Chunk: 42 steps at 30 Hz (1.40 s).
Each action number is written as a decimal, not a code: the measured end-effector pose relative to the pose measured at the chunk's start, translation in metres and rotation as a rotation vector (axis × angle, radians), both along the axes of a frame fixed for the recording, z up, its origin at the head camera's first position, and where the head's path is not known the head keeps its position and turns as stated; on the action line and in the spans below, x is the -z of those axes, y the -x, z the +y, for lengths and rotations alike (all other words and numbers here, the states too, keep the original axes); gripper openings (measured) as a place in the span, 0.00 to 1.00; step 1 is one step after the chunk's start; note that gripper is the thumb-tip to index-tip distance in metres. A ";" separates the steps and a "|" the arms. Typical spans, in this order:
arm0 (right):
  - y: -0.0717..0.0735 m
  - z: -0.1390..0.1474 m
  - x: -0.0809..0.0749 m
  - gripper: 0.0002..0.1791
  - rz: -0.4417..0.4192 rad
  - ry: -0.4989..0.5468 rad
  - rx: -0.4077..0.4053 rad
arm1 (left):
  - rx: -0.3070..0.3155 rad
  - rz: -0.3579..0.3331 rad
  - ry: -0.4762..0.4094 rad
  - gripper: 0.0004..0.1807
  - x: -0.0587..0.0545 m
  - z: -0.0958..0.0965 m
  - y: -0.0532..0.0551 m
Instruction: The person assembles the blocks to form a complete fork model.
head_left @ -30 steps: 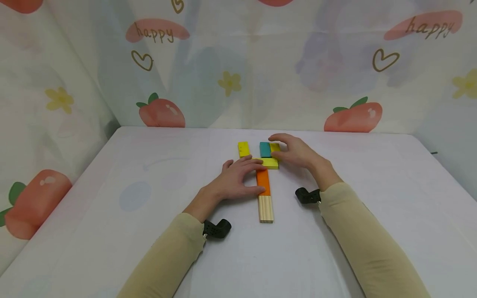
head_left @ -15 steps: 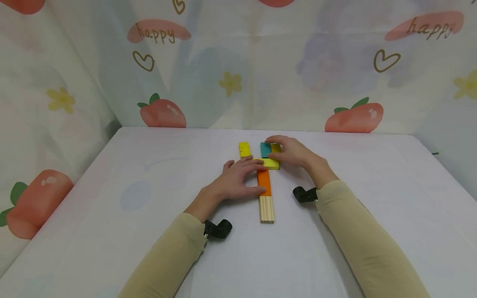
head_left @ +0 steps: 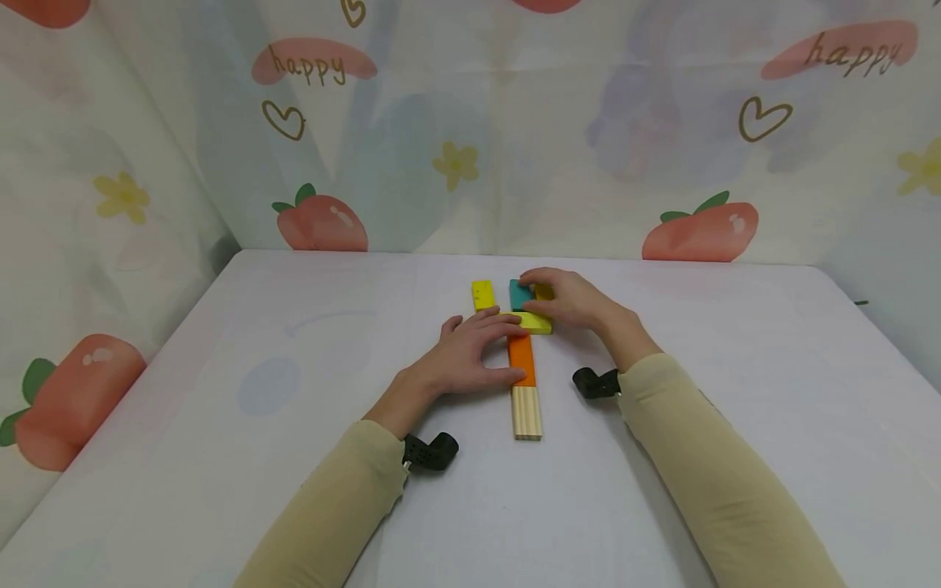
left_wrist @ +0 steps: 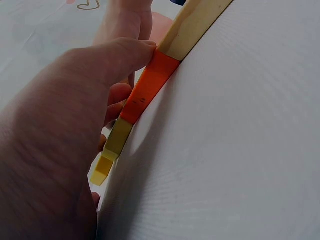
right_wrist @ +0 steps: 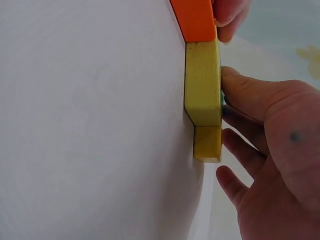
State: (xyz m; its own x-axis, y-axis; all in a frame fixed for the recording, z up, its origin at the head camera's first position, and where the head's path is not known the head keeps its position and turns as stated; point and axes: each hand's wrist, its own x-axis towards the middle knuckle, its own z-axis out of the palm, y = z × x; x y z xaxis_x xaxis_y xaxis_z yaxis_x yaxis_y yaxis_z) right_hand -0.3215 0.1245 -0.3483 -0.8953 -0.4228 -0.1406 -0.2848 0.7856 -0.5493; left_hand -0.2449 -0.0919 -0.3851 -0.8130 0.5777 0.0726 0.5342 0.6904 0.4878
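Wooden blocks lie flat on the white table, joined in a figure. My right hand (head_left: 577,302) pinches a teal block (head_left: 516,292) between thumb and forefinger at the far end; a darker yellow block (head_left: 545,291) lies partly behind the fingers. A yellow block (head_left: 482,292) stands out at the far left. Crosswise in front lies another yellow block (head_left: 538,325). My left hand (head_left: 470,355) spreads its fingers over the crosswise row, its thumb touching the orange block (head_left: 521,359). A plain striped wood block (head_left: 526,412) continues from the orange one. Left fingers hide part of the row.
The white table (head_left: 331,490) meets a printed cloth backdrop (head_left: 559,163) just beyond the blocks. Black wrist cameras hang below each sleeve, the left camera (head_left: 432,452) near the plain block and the right camera (head_left: 595,382) over the table.
My right hand has shifted left and closed onto the teal block, which has slid slightly left. The left hand stays in place on the blocks.
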 end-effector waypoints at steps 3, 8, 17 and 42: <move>0.000 -0.001 0.001 0.28 -0.003 0.007 0.005 | 0.002 -0.002 -0.002 0.32 0.000 0.000 0.000; 0.003 0.001 0.003 0.27 0.007 0.013 0.031 | 0.004 -0.002 -0.014 0.32 0.000 0.000 0.000; 0.007 0.002 0.005 0.27 -0.006 0.032 0.054 | 0.001 -0.008 -0.010 0.32 -0.001 -0.001 -0.001; 0.010 -0.001 0.010 0.29 0.000 0.029 0.051 | -0.014 0.047 -0.034 0.30 -0.001 -0.005 -0.004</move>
State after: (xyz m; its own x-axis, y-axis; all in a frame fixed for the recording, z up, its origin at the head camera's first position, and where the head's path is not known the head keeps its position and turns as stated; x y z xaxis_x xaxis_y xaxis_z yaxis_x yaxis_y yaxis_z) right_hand -0.3315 0.1232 -0.3586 -0.9158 -0.3804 -0.1285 -0.2450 0.7829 -0.5719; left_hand -0.2408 -0.0970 -0.3839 -0.8164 0.5626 0.1302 0.5471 0.6814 0.4862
